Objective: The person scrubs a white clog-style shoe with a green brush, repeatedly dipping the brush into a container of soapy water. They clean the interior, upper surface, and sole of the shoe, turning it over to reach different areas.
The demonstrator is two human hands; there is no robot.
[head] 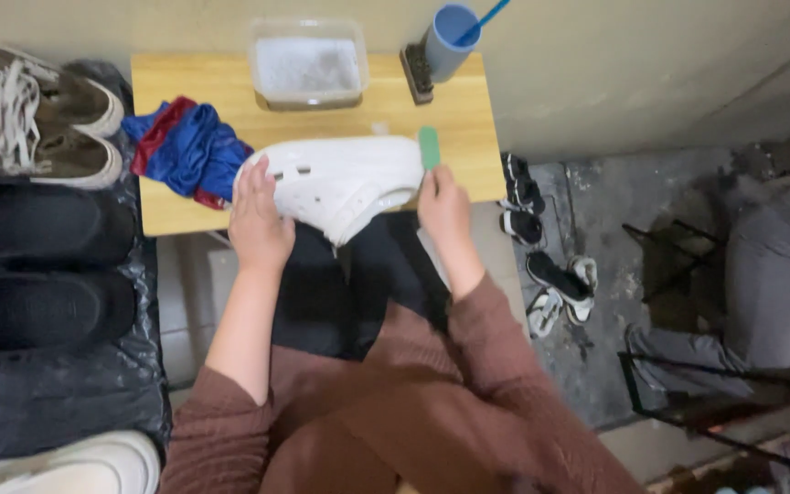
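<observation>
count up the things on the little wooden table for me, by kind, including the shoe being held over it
White shoe, held by the left hand: 1
Green tool in the right hand: 1
Blue and red cloth: 1
Clear plastic tub: 1
Scrub brush: 1
Blue cup: 1
Total: 6

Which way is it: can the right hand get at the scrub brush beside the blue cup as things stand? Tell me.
Probably not at once. The right hand is shut on a green pad against the white shoe. The scrub brush lies just beyond on the wooden table, nothing between, beside the blue cup.
</observation>
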